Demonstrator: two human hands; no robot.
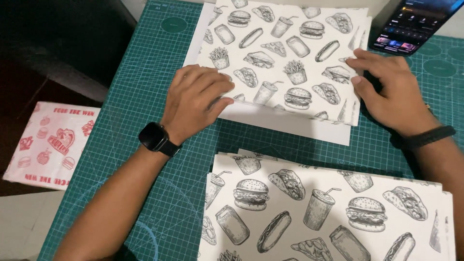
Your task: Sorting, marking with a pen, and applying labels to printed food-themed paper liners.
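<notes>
My left hand (195, 99), with a black watch on the wrist, lies on the near left corner of a stack of white paper sheets printed with black fast-food drawings (285, 53), fingers curled over the edge. My right hand (386, 89), with a black band on the wrist, touches the right edge of the same stack with its fingertips. The stack rests on a plain white sheet (290, 126) on a green cutting mat (145, 111). A second stack of the same printed paper (328, 208) lies nearer to me.
A smartphone (415, 21) with a lit screen leans at the far right. At the left, off the mat, lies a white paper sheet with red print (50, 145). Beyond it the surface is dark.
</notes>
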